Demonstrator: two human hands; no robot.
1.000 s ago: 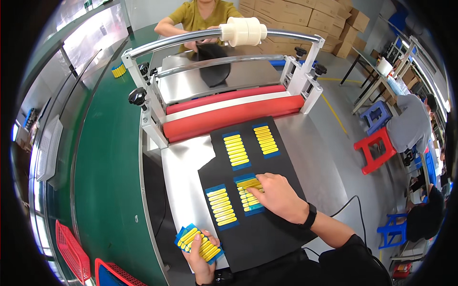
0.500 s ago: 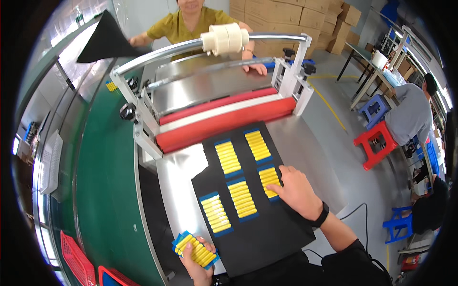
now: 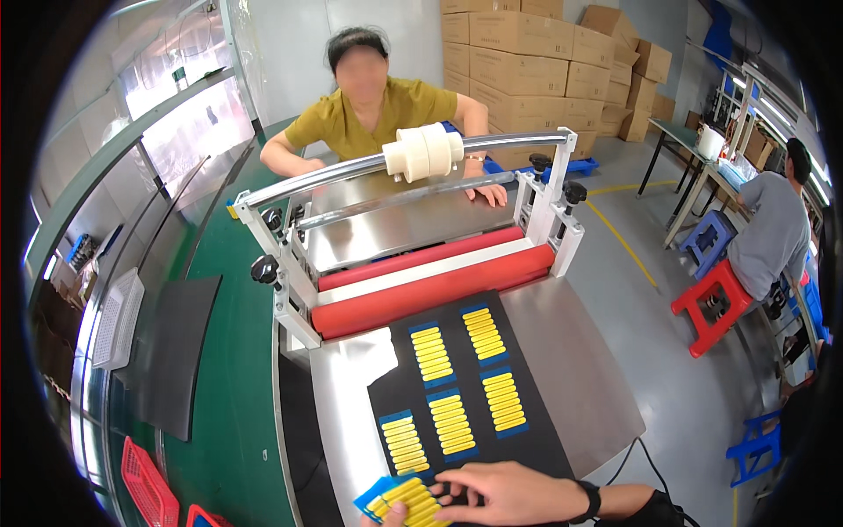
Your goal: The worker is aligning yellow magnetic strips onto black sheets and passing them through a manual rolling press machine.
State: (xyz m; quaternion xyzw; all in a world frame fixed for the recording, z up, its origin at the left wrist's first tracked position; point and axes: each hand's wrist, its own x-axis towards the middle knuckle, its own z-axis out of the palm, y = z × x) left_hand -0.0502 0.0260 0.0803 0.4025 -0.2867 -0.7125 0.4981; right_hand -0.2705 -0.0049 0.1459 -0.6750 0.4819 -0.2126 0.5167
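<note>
- Five blue cards with yellow bars (image 3: 451,425) lie flat on a black sheet (image 3: 541,436) in the head view, two near the rollers and three nearer the person.
- The black sheet rests on a shiny metal table (image 3: 584,360), and its far end comes up to the front red roller (image 3: 439,292).
- The left hand (image 3: 397,513) is at the bottom edge, partly cut off, its thumb pressed on top of a small stack of the same cards (image 3: 413,499).
- The right hand (image 3: 514,492), with a black band (image 3: 588,501) on its wrist, has its bent fingertips at the right edge of that stack; I cannot tell if they pinch a card.
- On the left, a green table (image 3: 230,386) holds another black sheet (image 3: 180,351).
- Past the rollers, a co-worker in a mustard top (image 3: 399,110) rests one hand (image 3: 487,191) on the metal.
- Behind them are brown boxes (image 3: 527,66); to the right, someone in grey (image 3: 773,220) sits on a red stool (image 3: 707,303).
</note>
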